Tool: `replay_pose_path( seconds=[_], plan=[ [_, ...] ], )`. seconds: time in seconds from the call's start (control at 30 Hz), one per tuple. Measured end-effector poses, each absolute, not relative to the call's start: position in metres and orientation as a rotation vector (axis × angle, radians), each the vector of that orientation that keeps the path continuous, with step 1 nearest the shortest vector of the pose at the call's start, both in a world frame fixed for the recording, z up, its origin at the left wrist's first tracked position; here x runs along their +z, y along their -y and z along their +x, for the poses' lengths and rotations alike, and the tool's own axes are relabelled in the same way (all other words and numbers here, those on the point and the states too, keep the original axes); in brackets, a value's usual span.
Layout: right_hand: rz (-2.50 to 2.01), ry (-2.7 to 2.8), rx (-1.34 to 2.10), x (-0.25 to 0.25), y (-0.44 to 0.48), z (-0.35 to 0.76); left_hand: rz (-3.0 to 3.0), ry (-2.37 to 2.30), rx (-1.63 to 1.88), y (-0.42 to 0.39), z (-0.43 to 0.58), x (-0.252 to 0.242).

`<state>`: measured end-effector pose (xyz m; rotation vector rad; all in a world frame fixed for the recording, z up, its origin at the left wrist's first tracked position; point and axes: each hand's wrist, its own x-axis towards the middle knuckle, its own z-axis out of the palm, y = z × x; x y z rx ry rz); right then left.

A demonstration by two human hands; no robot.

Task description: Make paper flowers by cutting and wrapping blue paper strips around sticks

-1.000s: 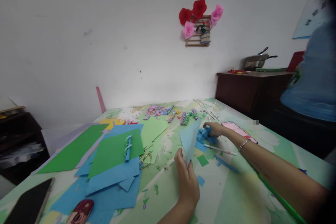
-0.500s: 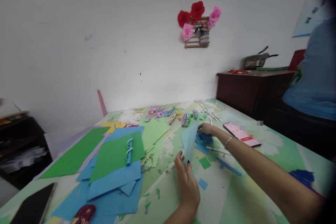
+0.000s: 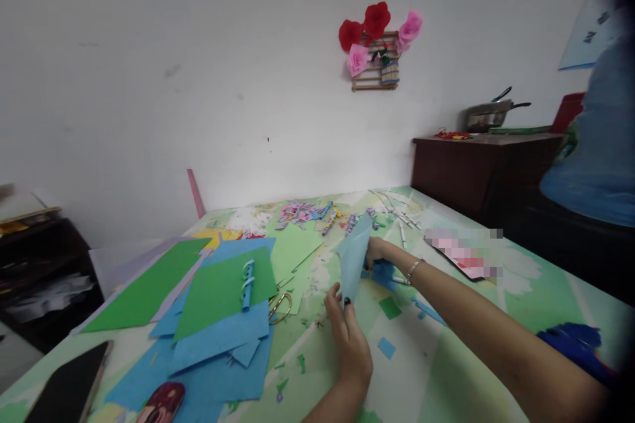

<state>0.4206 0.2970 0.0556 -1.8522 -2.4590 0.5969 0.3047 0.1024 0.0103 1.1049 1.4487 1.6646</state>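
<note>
A light blue sheet of paper (image 3: 354, 261), curled into a cone shape, stands upright between my hands. My left hand (image 3: 351, 344) pinches its narrow lower end between thumb and fingers. At the sheet's right edge my right hand (image 3: 376, 252) has its fingers curled against the paper, partly hidden behind it. Crumpled dark blue paper (image 3: 384, 272) lies under the right hand. Nearby on the table are a green paper square (image 3: 390, 307), a small blue square (image 3: 386, 347) and a thin blue paper roll (image 3: 429, 310).
Green and blue sheets (image 3: 218, 304) lie stacked at left, bearing a blue paper tube (image 3: 249, 285). Gold-handled scissors (image 3: 281, 306) rest beside them. Phones lie at the left (image 3: 69, 383) and right (image 3: 459, 258). Paper scraps (image 3: 297, 211) are piled farther back. A person (image 3: 585, 139) stands at right.
The light blue paper has turned its broad face more toward me and looks more cone-shaped. My right hand has drawn slightly left and lower behind it; the left stays at its lower end.
</note>
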Motion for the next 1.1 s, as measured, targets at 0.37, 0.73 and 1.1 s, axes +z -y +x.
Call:
replay_pose_path(
  seconds=[0.37,0.73,1.1],
  plan=[
    [-1.884,2.128,0.927,0.066,-0.284,0.45,1.149,-1.445,1.742,-0.105,0.303,0.01],
    [-1.862,2.147,0.907,0.085,-0.266,0.484,1.204,-1.417,1.724,-0.104,0.304,0.01],
    [-1.914,2.482,0.504,0.054,-0.245,0.444,1.249,-1.42,1.705,-0.1,0.304,0.012]
  ],
)
